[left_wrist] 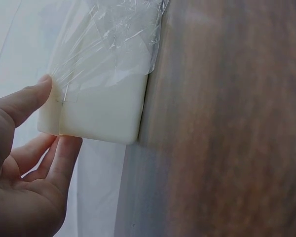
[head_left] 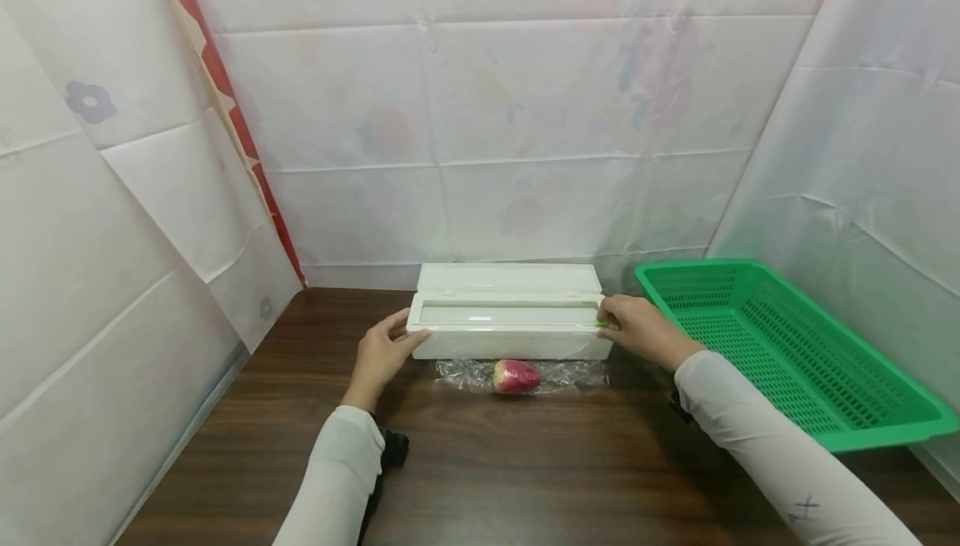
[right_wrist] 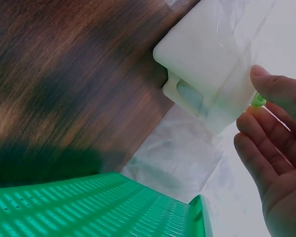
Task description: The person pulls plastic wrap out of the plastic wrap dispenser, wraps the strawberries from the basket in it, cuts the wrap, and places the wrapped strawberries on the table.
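A white cling film dispenser [head_left: 512, 343] stands on the table with its lid [head_left: 510, 278] raised at the back. My left hand [head_left: 381, 356] grips its left end, thumb on the front top edge and fingers against the end face [left_wrist: 96, 111]. At the right end, my right hand [head_left: 637, 328] pinches the small green slide cutter [right_wrist: 258, 100] between thumb and fingers. Clear cling film [head_left: 465, 374] hangs over the front and spreads onto the table. On or in that film lies a red and yellow fruit [head_left: 516, 377], like an apple; whether it is wrapped I cannot tell.
To the right stands a green perforated plastic basket [head_left: 862, 325], close to my right forearm. The dark wooden table [head_left: 480, 463] stretches in front of the dispenser. Pale patterned sheeting [head_left: 480, 112] hangs behind and on both sides.
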The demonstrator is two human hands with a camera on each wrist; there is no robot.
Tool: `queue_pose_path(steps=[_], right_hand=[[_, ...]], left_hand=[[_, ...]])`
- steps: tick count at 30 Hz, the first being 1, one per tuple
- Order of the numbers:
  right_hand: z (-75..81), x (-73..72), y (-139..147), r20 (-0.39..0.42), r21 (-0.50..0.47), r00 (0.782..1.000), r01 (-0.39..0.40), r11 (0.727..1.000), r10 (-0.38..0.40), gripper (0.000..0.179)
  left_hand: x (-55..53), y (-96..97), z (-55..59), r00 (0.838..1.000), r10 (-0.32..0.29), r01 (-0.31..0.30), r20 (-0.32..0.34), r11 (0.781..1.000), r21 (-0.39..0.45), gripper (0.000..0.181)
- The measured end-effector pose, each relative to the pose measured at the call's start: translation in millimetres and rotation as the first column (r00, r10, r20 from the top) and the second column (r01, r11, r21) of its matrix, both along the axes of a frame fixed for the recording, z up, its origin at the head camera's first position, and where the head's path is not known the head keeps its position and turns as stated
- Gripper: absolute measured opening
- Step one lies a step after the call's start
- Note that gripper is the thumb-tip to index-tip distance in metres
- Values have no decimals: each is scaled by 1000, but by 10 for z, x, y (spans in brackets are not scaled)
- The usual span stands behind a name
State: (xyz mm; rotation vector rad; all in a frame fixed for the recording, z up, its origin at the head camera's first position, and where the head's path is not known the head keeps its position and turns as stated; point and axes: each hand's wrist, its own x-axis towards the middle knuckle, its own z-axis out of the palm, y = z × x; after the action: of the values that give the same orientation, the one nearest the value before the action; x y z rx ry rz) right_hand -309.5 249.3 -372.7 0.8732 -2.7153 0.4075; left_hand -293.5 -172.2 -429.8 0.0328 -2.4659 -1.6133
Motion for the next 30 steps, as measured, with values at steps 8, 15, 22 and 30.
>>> queue_pose_path(steps=[8,15,22,30], right_hand=[[5,-2,-23,-42,0,998,-37,999,37,17],[-16,-7,-24,-51,14,997,-51,999,51,18],[-23,-29,-13,-72,32,995,-67,997,69,18],[-3,-20,-17,-74,34,991,-110,993,112,21]], left_hand=[[-2,-14,3,1000,6,-6,-10,1000,16,70],[-1,-6,5,1000,1,-1,-7,1000,19,70],[-9,-11,-3,1000,2,-2,-15,1000,19,69],[-9,-1,-3,1000,-3,3,-17,1000,25,69]])
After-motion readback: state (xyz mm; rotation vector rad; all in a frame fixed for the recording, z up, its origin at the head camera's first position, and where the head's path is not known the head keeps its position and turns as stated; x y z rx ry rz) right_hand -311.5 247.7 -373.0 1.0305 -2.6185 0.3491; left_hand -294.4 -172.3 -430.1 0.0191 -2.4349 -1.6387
